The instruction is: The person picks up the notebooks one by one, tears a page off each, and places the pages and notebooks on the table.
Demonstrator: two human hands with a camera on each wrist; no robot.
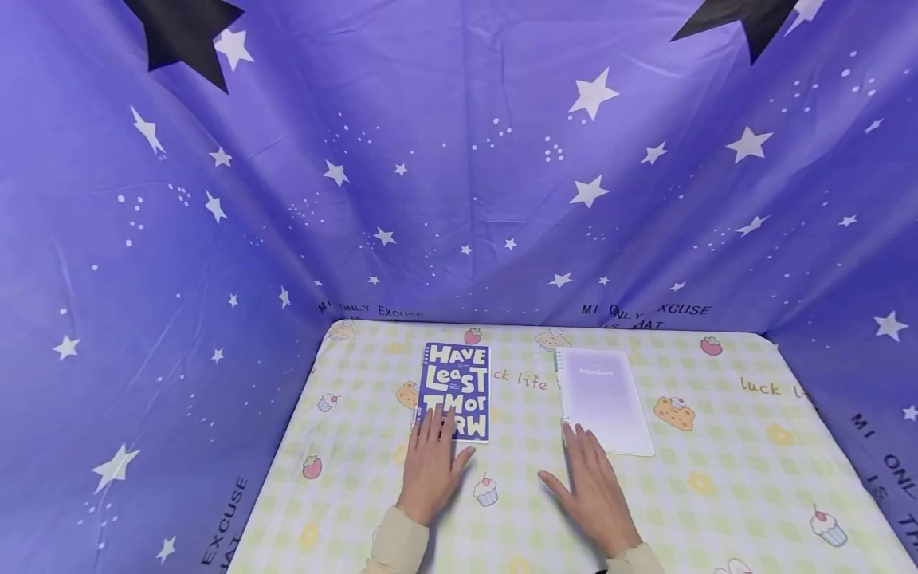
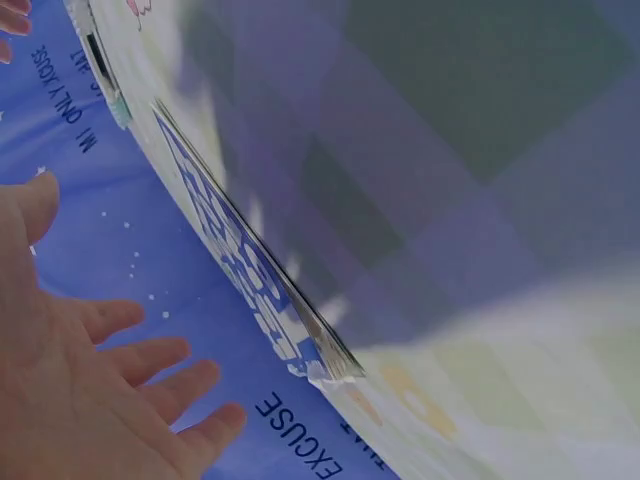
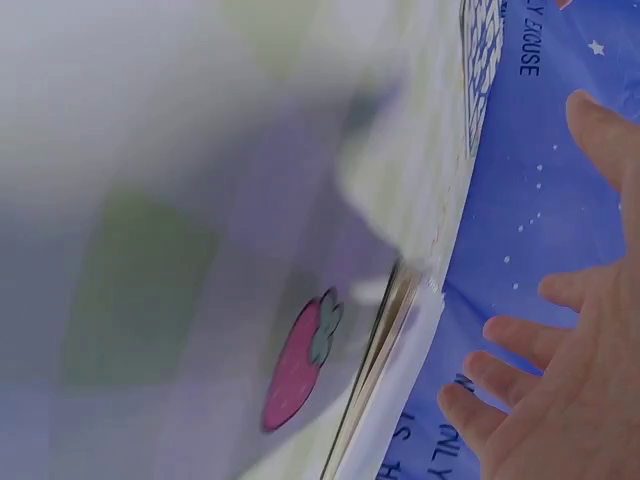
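A blue spiral notebook (image 1: 456, 383) with big white lettering lies on the table, left of centre. To its right lies a pale lilac spiral notebook (image 1: 598, 406) with "freedom" on the cover. My left hand (image 1: 432, 466) is nearest the blue notebook, its straight fingers over the lower cover in the head view. In the left wrist view that hand (image 2: 110, 370) appears held above the table, fingers spread. My right hand (image 1: 594, 490) is by the lilac notebook's lower left corner. The right wrist view shows that hand (image 3: 560, 350) with fingers extended, holding nothing.
A checked tablecloth (image 1: 344, 510) printed with cupcakes, bears and strawberries covers the table. Purple-blue star-patterned curtains (image 1: 466, 199) hang close behind the table and at both sides.
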